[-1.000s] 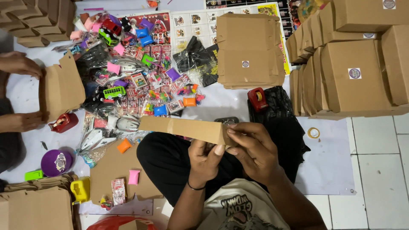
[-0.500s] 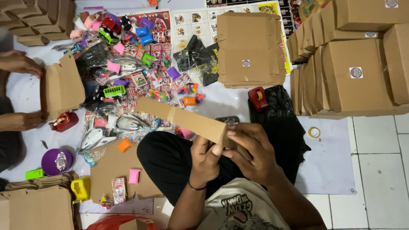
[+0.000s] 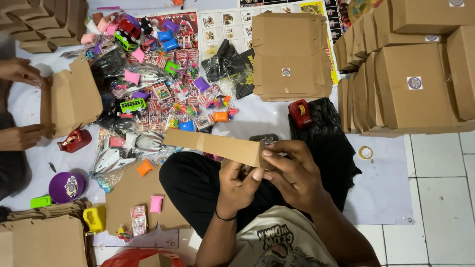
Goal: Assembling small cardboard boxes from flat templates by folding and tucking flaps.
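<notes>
I hold a long flat piece of brown cardboard in front of me, over my crossed legs in black trousers. My right hand grips its right end, thumb pressed on top. My left hand holds the same end from underneath. The cardboard stretches away to the left, its far end tilted slightly up over a heap of small colourful toys.
Another person's hands at the left hold a folded cardboard box. A stack of flat boxes lies ahead, closed boxes stand at the right. A red tape dispenser, a tape roll and a purple round toy lie nearby.
The cardboard piece swung in my hands: its left end rose, then came back down to a nearly level tilt. My hands stayed on its right end.
</notes>
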